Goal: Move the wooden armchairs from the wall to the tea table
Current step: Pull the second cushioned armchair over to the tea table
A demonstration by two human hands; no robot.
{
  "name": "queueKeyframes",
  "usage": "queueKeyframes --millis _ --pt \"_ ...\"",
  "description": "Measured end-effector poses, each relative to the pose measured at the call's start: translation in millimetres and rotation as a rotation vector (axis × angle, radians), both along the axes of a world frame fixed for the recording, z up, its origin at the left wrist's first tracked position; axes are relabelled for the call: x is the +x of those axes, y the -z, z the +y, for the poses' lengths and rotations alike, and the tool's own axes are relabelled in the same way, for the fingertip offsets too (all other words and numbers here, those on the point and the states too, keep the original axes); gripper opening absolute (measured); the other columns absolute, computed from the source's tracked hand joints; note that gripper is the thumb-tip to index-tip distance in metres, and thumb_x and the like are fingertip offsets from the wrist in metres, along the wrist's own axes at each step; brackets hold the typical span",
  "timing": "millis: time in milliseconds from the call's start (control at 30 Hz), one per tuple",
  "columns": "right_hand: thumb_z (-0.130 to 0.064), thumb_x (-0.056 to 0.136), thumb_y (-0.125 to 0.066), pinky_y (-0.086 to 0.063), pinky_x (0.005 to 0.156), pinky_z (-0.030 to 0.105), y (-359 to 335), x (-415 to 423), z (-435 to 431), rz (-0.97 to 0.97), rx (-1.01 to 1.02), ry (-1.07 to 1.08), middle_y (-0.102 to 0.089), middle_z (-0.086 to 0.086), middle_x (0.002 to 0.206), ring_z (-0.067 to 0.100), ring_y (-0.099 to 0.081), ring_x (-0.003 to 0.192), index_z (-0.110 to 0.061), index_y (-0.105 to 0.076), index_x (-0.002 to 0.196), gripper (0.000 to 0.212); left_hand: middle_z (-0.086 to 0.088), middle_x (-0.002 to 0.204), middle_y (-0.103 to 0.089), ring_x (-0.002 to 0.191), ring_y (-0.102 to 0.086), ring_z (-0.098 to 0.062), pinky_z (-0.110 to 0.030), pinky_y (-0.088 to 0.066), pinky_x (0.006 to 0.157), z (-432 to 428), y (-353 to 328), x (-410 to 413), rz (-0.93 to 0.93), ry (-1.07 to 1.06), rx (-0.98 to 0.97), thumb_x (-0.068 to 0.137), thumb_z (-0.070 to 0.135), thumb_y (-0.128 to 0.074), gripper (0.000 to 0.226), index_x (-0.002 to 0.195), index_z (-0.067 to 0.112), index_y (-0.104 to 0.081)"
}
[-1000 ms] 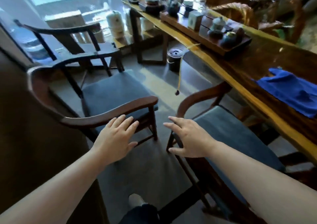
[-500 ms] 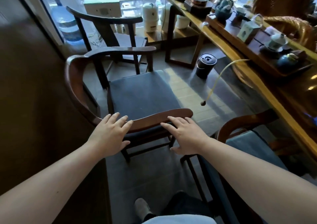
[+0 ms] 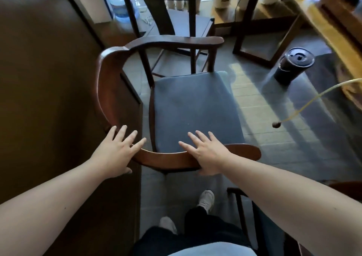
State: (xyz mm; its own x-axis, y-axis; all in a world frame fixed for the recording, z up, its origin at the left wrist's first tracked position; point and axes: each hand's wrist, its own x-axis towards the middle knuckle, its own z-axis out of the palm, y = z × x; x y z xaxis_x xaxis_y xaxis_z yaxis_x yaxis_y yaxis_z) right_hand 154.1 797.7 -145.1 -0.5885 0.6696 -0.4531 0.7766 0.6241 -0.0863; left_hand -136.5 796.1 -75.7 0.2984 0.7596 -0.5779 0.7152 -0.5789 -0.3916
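Observation:
A wooden armchair (image 3: 193,108) with a curved brown arm rail and a grey seat cushion stands right in front of me, its back against the brown wall panel (image 3: 49,79). My left hand (image 3: 117,154) lies flat on the rail where it bends toward the back, fingers spread. On the near arm rail rests my right hand (image 3: 210,154), fingers stretched over the cushion and thumb below the rail. Neither hand is closed around the wood. A second, darker armchair (image 3: 166,18) stands behind the first. The yellow edge of the tea table (image 3: 331,30) runs along the upper right.
A black lidded bin (image 3: 292,66) sits on the tiled floor under the table edge. From the right a thin yellow tube (image 3: 313,102) hangs over the floor. The frame of a third chair (image 3: 243,208) is at lower right beside my feet. A water bottle (image 3: 117,2) stands by the window.
I have stepped closer and look more steeply down at the chair. Both hands have come forward onto its near arm rail, the right one from beside the rail to over it.

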Motion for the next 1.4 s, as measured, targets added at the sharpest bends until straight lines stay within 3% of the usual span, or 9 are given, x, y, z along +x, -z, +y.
queueKeyframes --millis 67,167,267,400,667,833,1100,1200,1400 --pt "-0.053 0.073 -0.075 -0.017 0.114 0.062 12.8 -7.2 4.1 -0.028 -0.074 -0.039 -0.002 0.019 0.163 0.04 -0.004 0.148 -0.028 0.003 0.155 0.115 -0.011 0.159 -0.009 0.143 -0.002 -0.04 -0.059 -0.005 0.114 9.2 6.2 -6.8 0.056 -0.026 -0.036 0.081 0.063 -0.054 0.099 0.148 0.027 0.009" --pt "-0.046 0.074 -0.078 -0.029 0.11 0.058 30.1 -16.0 5.1 -0.04 -0.187 0.011 -0.016 0.019 0.16 0.041 -0.02 0.144 -0.024 -0.009 0.153 0.107 -0.009 0.152 -0.031 0.141 -0.015 -0.038 -0.062 -0.004 0.112 20.9 15.4 -12.0 0.101 0.015 -0.043 0.092 0.041 -0.046 0.069 0.149 0.023 -0.011" --pt "-0.033 0.078 -0.072 -0.048 0.078 0.045 36.8 -14.9 11.0 0.017 -0.155 0.045 -0.053 0.011 0.121 0.036 -0.058 0.107 -0.019 -0.032 0.132 0.068 -0.003 0.135 -0.051 0.133 -0.033 -0.033 -0.063 -0.004 0.111 31.6 26.4 -9.9 0.049 0.054 -0.07 0.094 0.027 -0.042 0.046 0.139 0.024 -0.035" --pt "-0.033 0.073 -0.068 -0.035 0.055 0.035 35.2 -8.4 21.6 0.048 -0.132 -0.044 -0.06 0.007 0.098 0.035 -0.065 0.082 -0.016 -0.038 0.108 0.05 0.003 0.124 -0.057 0.126 -0.041 -0.028 -0.06 -0.009 0.11 35.3 30.6 -15.0 -0.015 0.103 -0.107 0.093 0.024 -0.043 0.039 0.131 0.026 -0.041" --pt "-0.026 0.07 -0.066 -0.036 0.057 0.035 24.9 48.3 36.8 -0.027 -0.185 -0.013 -0.059 0.004 0.097 0.032 -0.064 0.089 -0.019 -0.038 0.107 0.047 0.006 0.115 -0.063 0.107 -0.054 -0.024 -0.051 -0.029 0.1 40.3 36.5 31.1 -0.171 0.172 -0.136 0.087 0.045 -0.053 0.038 0.121 0.03 -0.049" --pt "-0.027 0.067 -0.063 -0.05 0.07 0.04 19.8 120.3 53.7 -0.126 -0.226 0.0 -0.061 0.004 0.101 0.031 -0.063 0.096 -0.021 -0.039 0.105 0.046 0.002 0.105 -0.066 0.094 -0.057 -0.026 -0.04 -0.034 0.076 35.4 39.5 105.6 -0.292 0.249 -0.128 0.091 0.037 -0.048 0.024 0.109 0.022 -0.051" --pt "-0.03 0.071 -0.063 -0.05 0.082 0.041 19.5 181.8 65.6 -0.221 -0.227 -0.063 -0.062 0.0 0.104 0.026 -0.06 0.098 -0.022 -0.043 0.113 0.048 -0.008 0.105 -0.063 0.093 -0.055 -0.03 -0.039 -0.034 0.067 28.0 34.9 164.1 -0.319 0.325 -0.162 0.093 0.026 -0.047 0.029 0.117 0.011 -0.046" --pt "-0.031 0.071 -0.063 -0.048 0.083 0.042 19.6 181.6 64.6 -0.223 -0.231 -0.048 -0.06 -0.001 0.102 0.024 -0.059 0.097 -0.023 -0.044 0.113 0.047 -0.008 0.106 -0.061 0.093 -0.054 -0.03 -0.038 -0.038 0.069 43.0 21.7 151.2 -0.31 0.351 -0.163 0.091 0.026 -0.049 0.032 0.119 0.013 -0.044" --pt "-0.062 0.066 -0.061 -0.042 0.092 0.042 0.6 137.3 43.4 -0.307 -0.257 0.089 -0.053 0.003 0.115 0.025 -0.053 0.109 -0.026 -0.048 0.12 0.066 -0.002 0.114 -0.061 0.102 -0.055 -0.025 -0.043 -0.046 0.084 107.6 -12.8 75.7 -0.285 0.567 -0.227 0.085 0.049 -0.053 0.048 0.125 0.024 -0.044"
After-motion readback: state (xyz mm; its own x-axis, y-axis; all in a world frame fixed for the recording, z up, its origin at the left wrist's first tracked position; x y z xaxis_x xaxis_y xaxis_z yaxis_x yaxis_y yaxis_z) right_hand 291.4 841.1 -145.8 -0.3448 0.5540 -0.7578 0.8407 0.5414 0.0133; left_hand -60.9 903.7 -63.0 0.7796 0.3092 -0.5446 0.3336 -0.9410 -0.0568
